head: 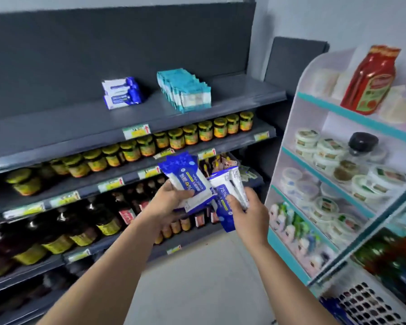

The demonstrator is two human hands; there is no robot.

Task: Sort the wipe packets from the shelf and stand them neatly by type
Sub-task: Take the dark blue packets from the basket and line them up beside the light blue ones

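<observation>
My left hand (168,199) grips a small stack of blue and white wipe packets (185,179), held flat below the top shelf. My right hand (249,207) grips more blue and white wipe packets (225,195), turned on edge beside the left stack. On the grey top shelf (80,127) two blue packets (121,93) lie stacked at the left. A row of teal packets (185,91) stands upright to their right.
Jars with yellow labels (150,144) fill the second shelf, and dark bottles (56,228) the lower ones. A white and teal rack (338,160) with tubs and a red sauce bottle (370,80) stands at the right. A perforated basket (366,306) shows at the bottom right.
</observation>
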